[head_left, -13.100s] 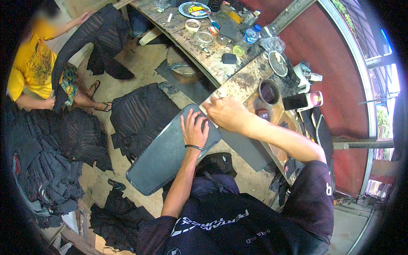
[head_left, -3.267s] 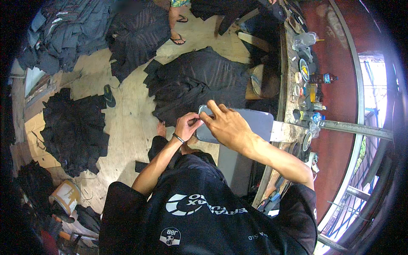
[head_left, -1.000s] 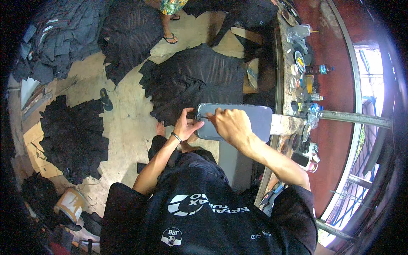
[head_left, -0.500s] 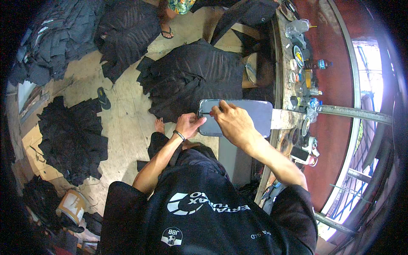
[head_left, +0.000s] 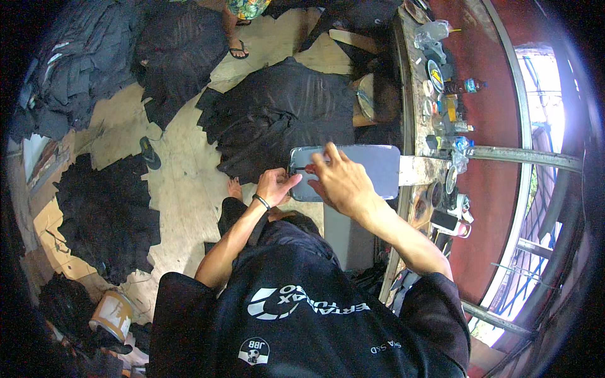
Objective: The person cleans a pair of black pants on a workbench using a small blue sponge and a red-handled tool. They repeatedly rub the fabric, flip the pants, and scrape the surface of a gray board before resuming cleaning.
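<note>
A flat grey panel (head_left: 372, 173) with rounded corners and a dark rim lies crosswise in front of me. My left hand (head_left: 275, 187) is closed at the panel's left end, its thumb on the edge and its other fingers partly hidden. Over the panel's left half is my right hand (head_left: 341, 184), its thumb and fingers apart and slightly blurred. A small red piece (head_left: 310, 169), too small to identify, shows in the gap beside those fingers, close to my left thumb. A thin dark line runs from it toward the panel's end.
Beyond the panel lies a large pile of black cut sheets (head_left: 287, 113); more black piles (head_left: 107, 217) cover the floor at left. A cluttered wooden bench (head_left: 413, 94) runs along the right, holding a phone (head_left: 445, 220). A bystander's sandalled foot (head_left: 238, 50) is at the top.
My right hand's fingers have spread away from the red piece they were pinching. My left hand keeps its place at the panel's end. The view has shifted slightly.
</note>
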`<action>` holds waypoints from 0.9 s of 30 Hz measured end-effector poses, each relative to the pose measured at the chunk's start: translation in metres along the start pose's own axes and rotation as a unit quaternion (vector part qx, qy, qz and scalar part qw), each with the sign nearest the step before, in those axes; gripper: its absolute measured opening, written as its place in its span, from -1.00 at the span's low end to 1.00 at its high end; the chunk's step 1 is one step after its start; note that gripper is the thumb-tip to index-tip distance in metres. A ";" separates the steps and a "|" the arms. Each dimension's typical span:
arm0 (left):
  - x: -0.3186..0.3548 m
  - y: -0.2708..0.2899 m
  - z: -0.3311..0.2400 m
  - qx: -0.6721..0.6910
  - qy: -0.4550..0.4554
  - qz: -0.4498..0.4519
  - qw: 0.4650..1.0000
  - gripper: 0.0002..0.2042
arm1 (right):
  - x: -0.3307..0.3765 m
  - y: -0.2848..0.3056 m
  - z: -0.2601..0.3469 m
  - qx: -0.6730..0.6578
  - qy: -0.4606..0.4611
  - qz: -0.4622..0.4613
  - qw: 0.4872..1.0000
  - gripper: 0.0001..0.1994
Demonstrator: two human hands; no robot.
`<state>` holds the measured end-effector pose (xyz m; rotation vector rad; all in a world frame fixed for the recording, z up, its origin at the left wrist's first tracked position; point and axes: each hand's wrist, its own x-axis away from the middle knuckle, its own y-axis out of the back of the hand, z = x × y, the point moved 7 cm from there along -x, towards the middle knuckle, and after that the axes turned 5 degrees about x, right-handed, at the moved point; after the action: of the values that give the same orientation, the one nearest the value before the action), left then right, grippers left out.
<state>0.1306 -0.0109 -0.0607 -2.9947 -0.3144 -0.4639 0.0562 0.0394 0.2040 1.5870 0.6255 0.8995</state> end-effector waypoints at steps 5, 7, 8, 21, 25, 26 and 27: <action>0.002 0.003 -0.004 -0.044 0.026 0.010 0.999 -0.41 | 0.007 -0.028 -0.015 0.017 -0.078 0.138 0.987 -0.66; 0.003 0.006 -0.013 -0.035 -0.025 -0.010 0.999 -0.41 | 0.010 -0.034 -0.017 0.014 -0.091 0.171 0.981 -0.68; 0.002 0.004 -0.013 -0.038 -0.016 0.000 0.999 -0.40 | 0.006 -0.020 -0.010 0.002 -0.037 0.064 0.997 -0.66; 0.003 0.000 0.005 -0.068 0.077 0.036 0.994 -0.44 | 0.009 -0.015 -0.004 -0.010 -0.029 -0.038 0.999 -0.73; 0.004 0.002 0.002 -0.029 0.053 0.014 0.998 -0.43 | 0.013 -0.030 -0.012 -0.026 -0.102 0.131 0.986 -0.75; 0.004 0.002 0.002 -0.026 0.051 0.015 0.998 -0.43 | 0.014 -0.027 -0.014 -0.029 -0.116 0.120 0.986 -0.74; 0.004 0.002 0.004 -0.029 0.067 0.016 0.997 -0.43 | 0.014 -0.020 -0.013 -0.043 -0.110 0.075 0.990 -0.74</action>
<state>0.1360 -0.0112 -0.0638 -2.9992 -0.2446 -0.6787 0.0551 0.0618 0.1878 1.6427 0.3119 0.8349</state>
